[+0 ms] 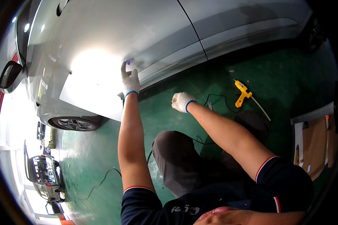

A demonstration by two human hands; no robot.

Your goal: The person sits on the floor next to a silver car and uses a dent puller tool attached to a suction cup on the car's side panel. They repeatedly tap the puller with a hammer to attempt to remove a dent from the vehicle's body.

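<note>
Both my hands wear white knit gloves with blue cuffs. My left hand (131, 80) is raised to the side of a silver-grey car (157, 32), its fingers closed at a small purple tab (129, 61) against the panel. The exact grip on the tab is partly hidden. My right hand (182, 102) is a loose fist held above the green floor, apart from the car. Whatever it holds, if anything, is out of sight. Close by my left hand, a bright white sheet or board (90, 95) stands at the car's side, washed out by glare.
A yellow glue gun (243, 93) with a pale stick lies on the green floor (157, 116), its dark cord running past my knees. At the right stands an open case or box (313, 140) with brown lining. Another vehicle (45, 174) is parked at the far left.
</note>
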